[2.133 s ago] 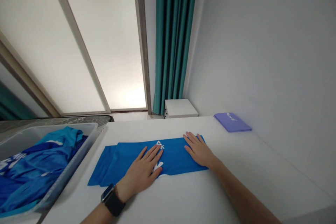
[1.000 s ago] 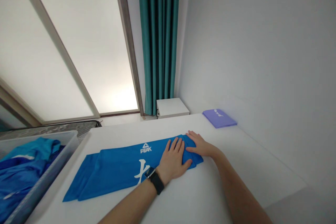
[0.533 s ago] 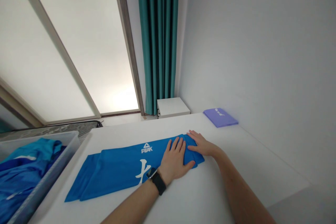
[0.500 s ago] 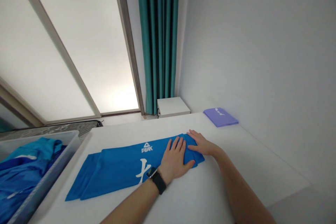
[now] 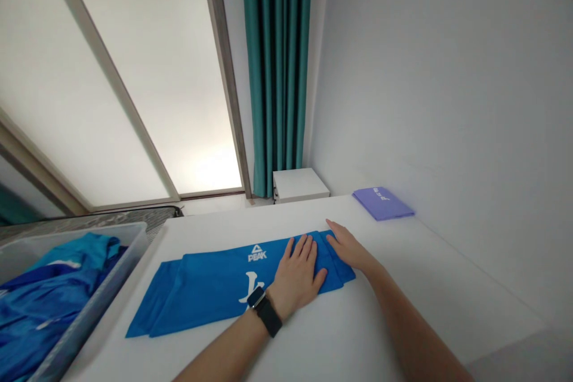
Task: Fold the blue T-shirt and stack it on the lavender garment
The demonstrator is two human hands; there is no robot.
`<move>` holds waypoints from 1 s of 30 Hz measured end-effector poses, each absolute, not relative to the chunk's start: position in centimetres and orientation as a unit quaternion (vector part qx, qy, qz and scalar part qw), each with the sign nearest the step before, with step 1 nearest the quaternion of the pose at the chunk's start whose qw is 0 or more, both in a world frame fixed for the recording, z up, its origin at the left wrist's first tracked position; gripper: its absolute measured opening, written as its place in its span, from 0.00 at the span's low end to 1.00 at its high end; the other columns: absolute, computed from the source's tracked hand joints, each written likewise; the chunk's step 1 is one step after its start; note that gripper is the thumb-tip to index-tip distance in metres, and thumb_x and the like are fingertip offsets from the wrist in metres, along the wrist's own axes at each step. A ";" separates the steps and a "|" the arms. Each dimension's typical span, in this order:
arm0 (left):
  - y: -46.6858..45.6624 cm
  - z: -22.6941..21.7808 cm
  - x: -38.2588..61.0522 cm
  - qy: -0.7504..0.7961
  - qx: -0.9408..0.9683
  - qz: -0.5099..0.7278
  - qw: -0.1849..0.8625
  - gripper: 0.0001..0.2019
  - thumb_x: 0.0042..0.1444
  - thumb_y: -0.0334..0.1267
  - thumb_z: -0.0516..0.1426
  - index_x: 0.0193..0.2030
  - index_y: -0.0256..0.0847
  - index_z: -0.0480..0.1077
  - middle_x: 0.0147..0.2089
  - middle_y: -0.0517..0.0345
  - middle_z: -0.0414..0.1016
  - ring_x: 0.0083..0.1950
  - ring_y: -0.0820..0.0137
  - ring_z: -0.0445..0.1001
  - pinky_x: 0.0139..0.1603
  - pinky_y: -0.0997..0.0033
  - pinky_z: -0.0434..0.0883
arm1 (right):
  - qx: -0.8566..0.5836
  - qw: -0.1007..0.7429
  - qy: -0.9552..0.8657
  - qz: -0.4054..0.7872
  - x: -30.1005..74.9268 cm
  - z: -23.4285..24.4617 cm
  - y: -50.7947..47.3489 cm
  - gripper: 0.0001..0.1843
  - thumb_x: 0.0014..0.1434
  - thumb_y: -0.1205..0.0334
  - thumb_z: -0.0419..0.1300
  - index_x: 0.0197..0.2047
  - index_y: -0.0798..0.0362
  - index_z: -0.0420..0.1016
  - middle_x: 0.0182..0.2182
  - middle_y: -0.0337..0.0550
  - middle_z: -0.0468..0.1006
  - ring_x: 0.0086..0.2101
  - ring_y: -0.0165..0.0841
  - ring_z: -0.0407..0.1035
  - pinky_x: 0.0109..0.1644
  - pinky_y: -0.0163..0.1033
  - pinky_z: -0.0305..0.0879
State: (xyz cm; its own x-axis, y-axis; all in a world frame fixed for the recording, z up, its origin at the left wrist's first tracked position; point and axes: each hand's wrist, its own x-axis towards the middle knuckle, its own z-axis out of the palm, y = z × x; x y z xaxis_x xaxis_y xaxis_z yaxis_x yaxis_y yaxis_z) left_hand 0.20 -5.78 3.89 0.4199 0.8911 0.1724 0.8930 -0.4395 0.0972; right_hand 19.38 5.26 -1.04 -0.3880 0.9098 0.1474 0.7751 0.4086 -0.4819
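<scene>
A blue garment (image 5: 210, 283) with a white PEAK logo and a white character lies folded into a long strip on the white table. My left hand (image 5: 298, 271), with a dark watch (image 5: 264, 310) on its wrist, rests flat on the strip towards its right end, fingers spread. Part of the white character is hidden behind that wrist. At the right end of the garment my right hand (image 5: 351, 249) is tilted on its side. Its thumb lies by the cloth edge and a finger stretches beyond the far corner, with thumb and finger apart.
A folded purple garment (image 5: 383, 204) lies at the table's far right, by the wall. On the left stands a translucent plastic bin (image 5: 134, 245) holding blue clothes (image 5: 62, 286). Beyond the table are a white cabinet (image 5: 301, 184), a green curtain (image 5: 280, 71) and frosted sliding doors (image 5: 147, 71).
My right hand has lifted and turned from lying flat onto its side at the garment's right end. My left hand stays flat on the cloth. The whole view has shifted slightly.
</scene>
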 end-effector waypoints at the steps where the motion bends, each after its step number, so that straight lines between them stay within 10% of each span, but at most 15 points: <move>1: -6.0 4.0 -0.3 -0.532 -0.841 -0.098 0.008 0.32 0.68 0.54 0.39 0.69 0.33 0.57 0.71 0.45 0.56 0.73 0.59 0.50 0.72 0.51 0.49 | -0.517 0.205 -0.817 0.152 18.9 -0.9 5.0 0.31 0.66 0.58 0.43 0.69 0.60 0.55 0.66 0.57 0.61 0.65 0.41 0.54 0.69 0.54 0.47; 12: -8.3 3.5 -7.3 -0.572 -0.815 -0.076 0.052 0.31 0.69 0.53 0.40 0.69 0.34 0.57 0.72 0.45 0.55 0.73 0.58 0.52 0.71 0.50 0.52 | -0.417 0.212 -0.882 0.060 13.7 1.6 0.5 0.26 0.67 0.63 0.42 0.65 0.56 0.63 0.62 0.52 0.67 0.63 0.39 0.58 0.69 0.57 0.46; 30: -8.6 1.3 -9.1 -0.561 -0.819 -0.092 0.078 0.29 0.69 0.47 0.40 0.72 0.34 0.50 0.73 0.48 0.51 0.74 0.63 0.49 0.72 0.55 0.48 | -0.364 0.079 -0.925 0.079 7.2 2.2 -2.3 0.31 0.70 0.56 0.39 0.71 0.61 0.50 0.70 0.52 0.49 0.68 0.40 0.43 0.71 0.50 0.42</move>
